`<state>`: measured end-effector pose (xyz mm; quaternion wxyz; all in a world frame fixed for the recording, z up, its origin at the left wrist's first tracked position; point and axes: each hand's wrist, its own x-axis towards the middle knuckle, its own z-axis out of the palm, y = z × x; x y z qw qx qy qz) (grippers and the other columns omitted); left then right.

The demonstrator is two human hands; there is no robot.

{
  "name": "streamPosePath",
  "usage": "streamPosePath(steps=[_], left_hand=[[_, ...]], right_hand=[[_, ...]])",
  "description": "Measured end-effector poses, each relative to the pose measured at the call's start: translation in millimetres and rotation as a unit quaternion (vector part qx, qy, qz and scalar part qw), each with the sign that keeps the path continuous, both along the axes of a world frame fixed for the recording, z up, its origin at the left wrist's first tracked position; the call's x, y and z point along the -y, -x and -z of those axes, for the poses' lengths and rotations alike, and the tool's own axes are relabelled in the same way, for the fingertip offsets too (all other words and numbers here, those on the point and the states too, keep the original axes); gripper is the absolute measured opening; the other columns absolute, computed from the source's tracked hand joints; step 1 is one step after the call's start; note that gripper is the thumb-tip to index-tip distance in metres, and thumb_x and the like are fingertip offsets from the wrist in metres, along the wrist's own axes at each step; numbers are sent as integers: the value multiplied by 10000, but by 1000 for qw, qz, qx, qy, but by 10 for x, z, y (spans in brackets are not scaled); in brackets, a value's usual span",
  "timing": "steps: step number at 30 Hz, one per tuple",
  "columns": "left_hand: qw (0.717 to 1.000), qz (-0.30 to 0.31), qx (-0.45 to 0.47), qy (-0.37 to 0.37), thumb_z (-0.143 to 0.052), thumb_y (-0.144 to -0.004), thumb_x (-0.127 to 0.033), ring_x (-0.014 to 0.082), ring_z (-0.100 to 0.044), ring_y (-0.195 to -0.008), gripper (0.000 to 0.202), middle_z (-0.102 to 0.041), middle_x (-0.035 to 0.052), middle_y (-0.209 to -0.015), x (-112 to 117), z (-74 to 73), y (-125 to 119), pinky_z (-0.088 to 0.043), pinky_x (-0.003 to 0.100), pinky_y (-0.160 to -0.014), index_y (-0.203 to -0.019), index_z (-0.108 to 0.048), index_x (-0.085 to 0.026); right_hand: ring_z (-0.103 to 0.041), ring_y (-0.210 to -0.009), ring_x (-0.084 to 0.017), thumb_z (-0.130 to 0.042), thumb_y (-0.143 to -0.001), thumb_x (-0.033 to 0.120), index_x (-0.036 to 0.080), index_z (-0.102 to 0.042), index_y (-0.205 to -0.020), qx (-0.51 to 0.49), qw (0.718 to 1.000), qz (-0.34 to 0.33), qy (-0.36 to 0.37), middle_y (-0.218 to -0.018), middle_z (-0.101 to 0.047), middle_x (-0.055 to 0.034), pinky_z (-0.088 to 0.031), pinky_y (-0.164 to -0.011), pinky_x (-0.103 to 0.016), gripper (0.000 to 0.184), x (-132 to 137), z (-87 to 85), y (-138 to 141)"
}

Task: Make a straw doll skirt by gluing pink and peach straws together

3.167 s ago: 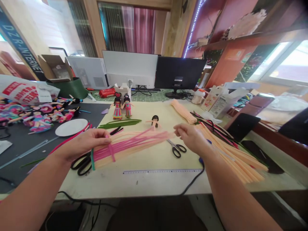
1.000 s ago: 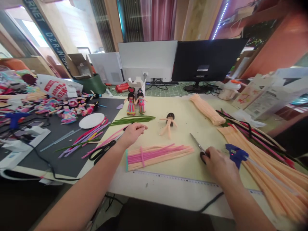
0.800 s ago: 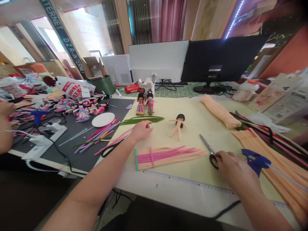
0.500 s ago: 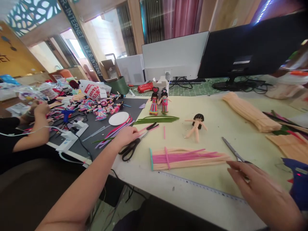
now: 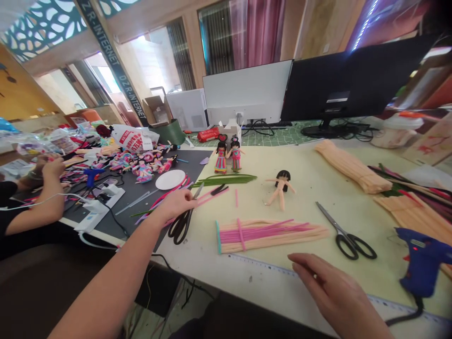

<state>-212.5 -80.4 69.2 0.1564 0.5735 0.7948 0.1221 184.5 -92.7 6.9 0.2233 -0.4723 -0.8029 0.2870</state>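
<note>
My left hand [image 5: 178, 203] is closed at the middle of a pair of black-handled scissors [image 5: 181, 229], the blades showing past my fingers. Beside these fingertips lie pink fuzzy stems [image 5: 212, 195] and a short black piece [image 5: 219, 189]. My right hand [image 5: 332, 287] hovers over the near table edge, thumb and fingers apart, holding nothing. A second pair of scissors [image 5: 346, 235] lies just beyond it. In front of me rests a flat row of peach and pink fuzzy stems [image 5: 271, 234], with a turquoise strip at its left end and a pink stem across it. Behind that lies an undressed black-haired doll [image 5: 281, 187].
Two dressed dolls [image 5: 228, 157] stand behind green stems [image 5: 226, 179]. A ruler [image 5: 263, 264] runs along the front. Blue glue gun [image 5: 420, 259] and peach stem bundles [image 5: 353, 165] are at right. Left are a white plate [image 5: 170, 179], a power strip [image 5: 100, 207] and another person's arm [image 5: 42, 207].
My right hand has come away from the right-hand scissors, moving left and nearer. The left scissors have turned, blades now pointing more away from me. The view has shifted slightly.
</note>
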Motion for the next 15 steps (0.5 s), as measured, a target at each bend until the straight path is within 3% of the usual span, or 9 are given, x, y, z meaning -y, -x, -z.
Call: streamPosePath(steps=[2,5,7,9,12,15], left_hand=[[983,-5,178,-49,-627,-695,-431,132,-521,-610,275,-566,-15,-655,76,-176,-48,-364,234,-569,-737,-588,-162],[905,7,414,-100,-701,-647,-391,98,-512,-582,294,-573,-13,-665,146,-312,-346,-399,215,-574,-759,-594,-140],[840,26,530,-110,-724,-640,-366,91,-522,-576,294,-590,-3,-682,165,-289,-624,-416,208,-571,-770,-599,-133],[780,49,615,-102,-727,-661,-360,90,-539,-584,291,-606,8,-711,176,-193,-886,-437,206,-576,-793,-608,-128],[727,59,677,-92,-745,-674,-323,80,-546,-581,272,-601,0,-701,192,5,-1176,-451,195,-583,-799,-605,-127],[720,47,686,-91,-750,-687,-307,90,-562,-594,257,-595,-1,-680,219,154,-1390,-473,212,-607,-773,-590,-125]], right_hand=[[-658,-856,-212,-477,-884,462,253,-661,-969,-44,995,-33,83,-926,-714,-41,-501,-772,-335,291,51,-108,195],[-648,-807,-200,-486,-884,477,218,-656,-959,-162,959,-75,219,-847,-705,-49,-501,-734,-323,319,140,-271,541],[-637,-913,-209,-526,-866,471,206,-633,-1049,-256,924,-82,273,-954,-700,-67,-498,-778,-327,339,197,-350,718],[-620,-968,-205,-553,-857,433,208,-591,-1141,-311,904,-87,281,-1041,-679,-72,-485,-819,-335,364,244,-397,805],[-615,-901,-190,-572,-847,363,237,-530,-1242,-285,926,-75,236,-1021,-664,-49,-465,-803,-350,417,299,-417,793],[-591,-925,-210,-664,-756,274,271,-498,-1302,-197,965,-22,170,-999,-650,-31,-429,-838,-375,570,338,-399,739]])
